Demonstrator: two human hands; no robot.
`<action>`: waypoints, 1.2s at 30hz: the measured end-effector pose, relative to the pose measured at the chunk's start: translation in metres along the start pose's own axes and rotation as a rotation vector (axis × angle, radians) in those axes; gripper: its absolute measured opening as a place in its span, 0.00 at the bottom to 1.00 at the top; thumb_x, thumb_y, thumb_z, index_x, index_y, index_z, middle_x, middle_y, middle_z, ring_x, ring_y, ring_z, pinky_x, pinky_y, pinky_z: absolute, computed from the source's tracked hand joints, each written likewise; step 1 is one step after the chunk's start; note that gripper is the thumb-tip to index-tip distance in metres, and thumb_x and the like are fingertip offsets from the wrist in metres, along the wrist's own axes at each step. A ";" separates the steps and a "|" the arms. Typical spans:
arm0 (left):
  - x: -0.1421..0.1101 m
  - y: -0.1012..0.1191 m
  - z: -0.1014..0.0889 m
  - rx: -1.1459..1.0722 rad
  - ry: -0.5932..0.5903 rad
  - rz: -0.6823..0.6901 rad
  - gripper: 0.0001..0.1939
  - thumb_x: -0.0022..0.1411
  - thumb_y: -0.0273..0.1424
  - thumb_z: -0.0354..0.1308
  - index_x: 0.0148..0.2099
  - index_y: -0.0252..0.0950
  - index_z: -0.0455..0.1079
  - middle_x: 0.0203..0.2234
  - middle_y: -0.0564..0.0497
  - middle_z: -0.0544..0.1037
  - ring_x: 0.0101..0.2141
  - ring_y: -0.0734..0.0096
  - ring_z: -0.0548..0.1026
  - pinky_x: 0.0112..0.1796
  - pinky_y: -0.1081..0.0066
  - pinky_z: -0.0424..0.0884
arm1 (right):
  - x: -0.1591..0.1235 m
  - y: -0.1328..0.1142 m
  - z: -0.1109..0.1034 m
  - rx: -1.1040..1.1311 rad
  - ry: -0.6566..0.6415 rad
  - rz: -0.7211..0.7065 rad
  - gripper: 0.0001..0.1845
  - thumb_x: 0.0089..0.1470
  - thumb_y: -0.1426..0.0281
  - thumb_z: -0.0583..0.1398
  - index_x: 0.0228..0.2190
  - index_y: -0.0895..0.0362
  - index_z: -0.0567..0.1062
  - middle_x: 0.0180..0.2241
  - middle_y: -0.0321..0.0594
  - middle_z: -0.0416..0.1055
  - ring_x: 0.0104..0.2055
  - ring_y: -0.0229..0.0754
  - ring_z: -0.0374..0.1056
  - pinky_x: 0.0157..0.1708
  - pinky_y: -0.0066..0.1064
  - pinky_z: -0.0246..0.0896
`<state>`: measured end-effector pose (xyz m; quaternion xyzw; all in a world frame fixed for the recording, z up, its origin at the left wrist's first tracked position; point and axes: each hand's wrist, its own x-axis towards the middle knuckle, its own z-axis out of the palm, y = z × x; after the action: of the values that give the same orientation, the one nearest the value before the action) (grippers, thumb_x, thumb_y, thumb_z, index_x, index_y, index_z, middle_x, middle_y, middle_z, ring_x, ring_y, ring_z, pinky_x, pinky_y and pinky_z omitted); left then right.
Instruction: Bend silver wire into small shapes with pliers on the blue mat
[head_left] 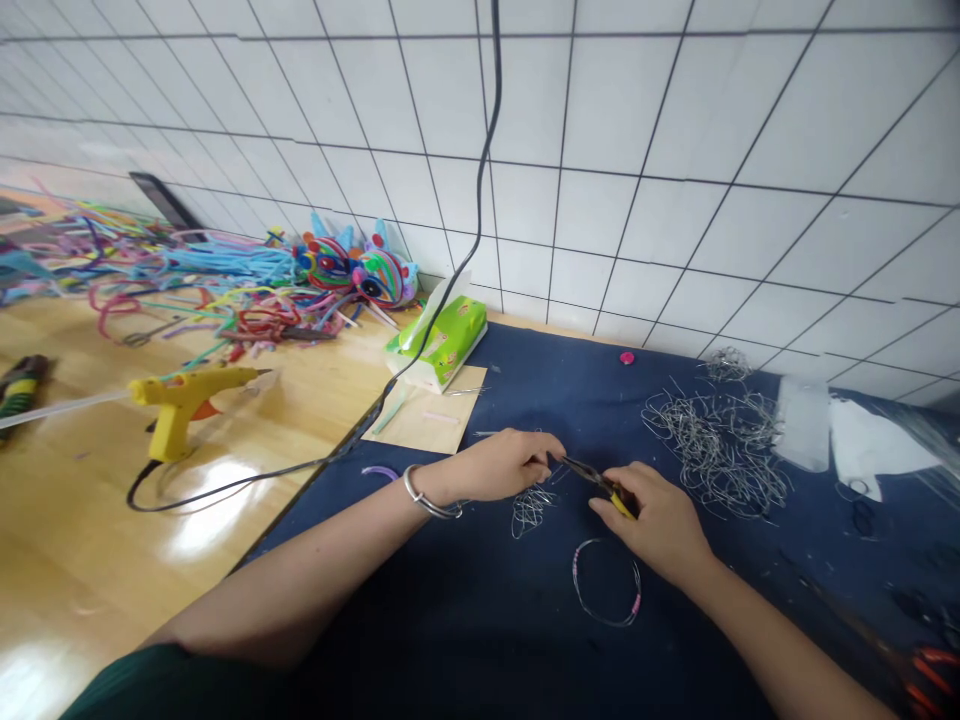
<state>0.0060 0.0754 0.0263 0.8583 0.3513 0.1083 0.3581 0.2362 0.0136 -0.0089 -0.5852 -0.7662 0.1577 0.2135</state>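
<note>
My right hand is closed round the yellow-handled pliers, whose dark jaws point left. The jaw tips meet the fingers of my left hand, pinched together just above the cloth. Whatever lies between those fingers is too small to make out; thin wire shows close by. Below my left hand lies a small tangle of silver wire. Nearer to me, under my right hand, a wire ring with pink parts rests on the dark blue cloth.
A big heap of bent wires lies to the right, with scissors beyond. At the left are a yellow glue gun, a black cable, colourful pipe cleaners and a green tissue pack. Red-handled pliers lie lower right.
</note>
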 end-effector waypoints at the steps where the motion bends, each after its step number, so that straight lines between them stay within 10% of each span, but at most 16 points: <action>1: 0.001 -0.001 0.000 0.001 0.005 0.017 0.13 0.58 0.24 0.48 0.44 0.38 0.66 0.31 0.54 0.75 0.32 0.75 0.71 0.33 0.76 0.64 | 0.000 0.001 0.000 0.000 0.011 -0.011 0.13 0.48 0.61 0.57 0.37 0.51 0.71 0.32 0.34 0.68 0.29 0.35 0.65 0.30 0.28 0.61; 25: 0.002 0.003 0.022 0.471 0.002 0.135 0.06 0.60 0.27 0.46 0.34 0.34 0.64 0.31 0.47 0.67 0.36 0.67 0.68 0.37 0.70 0.65 | 0.004 0.011 0.000 -0.127 0.067 -0.028 0.13 0.49 0.60 0.56 0.37 0.51 0.71 0.34 0.35 0.69 0.33 0.38 0.67 0.31 0.29 0.61; 36: -0.003 0.009 -0.006 -0.036 -0.038 0.034 0.07 0.57 0.22 0.44 0.36 0.35 0.62 0.28 0.54 0.71 0.26 0.78 0.68 0.28 0.77 0.62 | 0.004 0.012 0.001 -0.120 0.080 -0.076 0.13 0.49 0.61 0.56 0.36 0.51 0.71 0.33 0.36 0.69 0.33 0.38 0.67 0.31 0.28 0.61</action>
<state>0.0060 0.0717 0.0372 0.8595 0.3276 0.1043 0.3782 0.2446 0.0204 -0.0154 -0.5732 -0.7868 0.0799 0.2144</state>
